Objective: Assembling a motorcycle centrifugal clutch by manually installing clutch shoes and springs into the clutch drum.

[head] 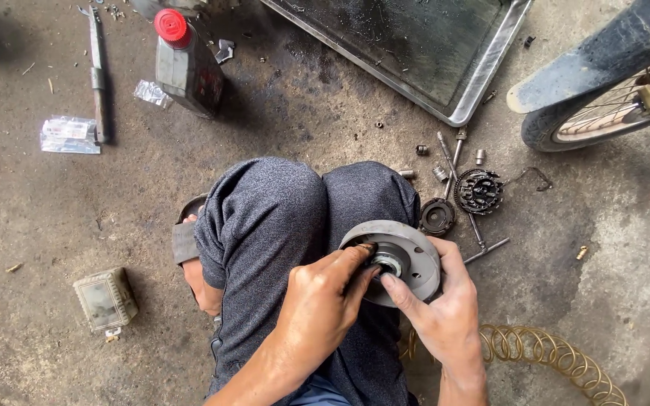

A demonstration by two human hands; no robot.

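Item held: a round grey metal drum [409, 259], disc-shaped with a raised hub at its centre, resting over the person's knees in dark grey trousers [280, 225]. The right hand [438, 312] cups the drum from below and the side, its grip closed on the rim with the forefinger laid across the face toward the hub. The left hand [325, 297] comes in from the near side, fingertips pinched narrow at the hub; whether they hold a small part there cannot be told. Drum surface is dull, smooth and greasy-looking, with small holes in the face. On the floor just beyond the drum: a dark toothed clutch basket [480, 191], a smaller black ring-shaped part [437, 217], slim steel rods [460, 188] and loose bolts. Further off: a shallow steel tray [483, 75] with a dark, oily bottom; a grey oil bottle [186, 68] with a red cap; clear plastic wrappers [69, 135]; a long metal tool [98, 75]; a small grimy box-shaped cover [105, 299]. A coiled yellow air hose [551, 353] lies by the right wrist. A motorcycle wheel [603, 98] with tyre and spokes stands at the far right. Ground: stained, rough concrete floor [54, 218], gritty with debris.
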